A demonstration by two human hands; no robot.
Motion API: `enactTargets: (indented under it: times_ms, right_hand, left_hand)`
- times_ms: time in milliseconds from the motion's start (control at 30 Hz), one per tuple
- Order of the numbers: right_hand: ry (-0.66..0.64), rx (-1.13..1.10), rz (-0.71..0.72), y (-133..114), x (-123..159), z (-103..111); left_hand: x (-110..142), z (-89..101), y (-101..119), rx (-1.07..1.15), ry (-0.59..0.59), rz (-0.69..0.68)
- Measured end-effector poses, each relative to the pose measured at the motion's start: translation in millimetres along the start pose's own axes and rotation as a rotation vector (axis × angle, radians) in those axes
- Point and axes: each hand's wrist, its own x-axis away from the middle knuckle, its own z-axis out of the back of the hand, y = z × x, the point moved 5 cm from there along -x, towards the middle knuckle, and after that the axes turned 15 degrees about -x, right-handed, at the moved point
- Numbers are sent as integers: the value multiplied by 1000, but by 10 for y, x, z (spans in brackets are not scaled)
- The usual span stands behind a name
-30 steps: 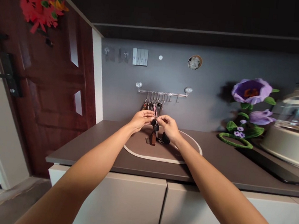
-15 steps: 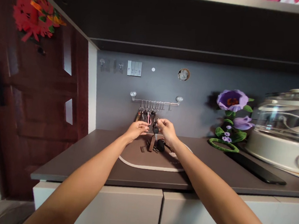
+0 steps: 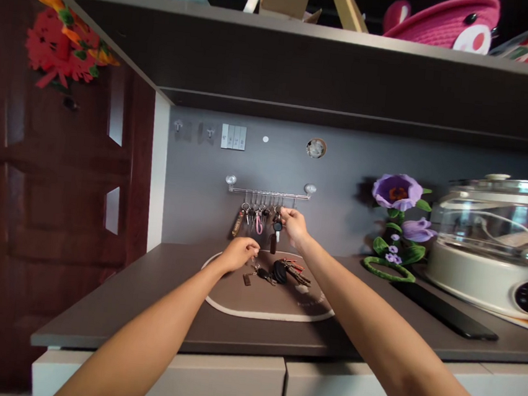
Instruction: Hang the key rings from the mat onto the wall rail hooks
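My right hand point(image 3: 295, 224) is raised to the metal hook rail point(image 3: 269, 193) on the grey wall, fingers pinched on a key set with a black fob and a brown tag point(image 3: 276, 230) that hangs at the rail. My left hand point(image 3: 240, 253) hovers low over the oval brown mat point(image 3: 273, 298), fingers curled, right beside loose keys point(image 3: 256, 274) lying there. A black car key with red-tagged keys point(image 3: 287, 270) also lies on the mat. Several key rings point(image 3: 250, 216) hang from the rail's left hooks.
A purple fabric flower point(image 3: 394, 226) stands on the dark counter point(image 3: 143, 292), with a dark flat slab point(image 3: 444, 310) and a glass-lidded cooker point(image 3: 492, 251) to its right. A brown door point(image 3: 58, 203) is at left. A shelf point(image 3: 308, 34) overhangs above.
My right hand has risen with the key set from above the mat to the rail. My left hand let go and dropped toward the keys on the mat. The view tilted upward.
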Motion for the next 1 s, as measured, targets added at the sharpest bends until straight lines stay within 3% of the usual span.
enactTargets:
  times_ms: [300,600,1000]
  right_hand:
    - [93,-12,-55,15,-238,-6]
    - [232,0,-39,163,-453,-32]
    - [247,2,-32,256,-485,35]
  left_hand:
    - [53,35,132,-327,-2,-236]
    - [28,10,71,-389,-22,-242]
    - [40,46,80,-383,-35,-238]
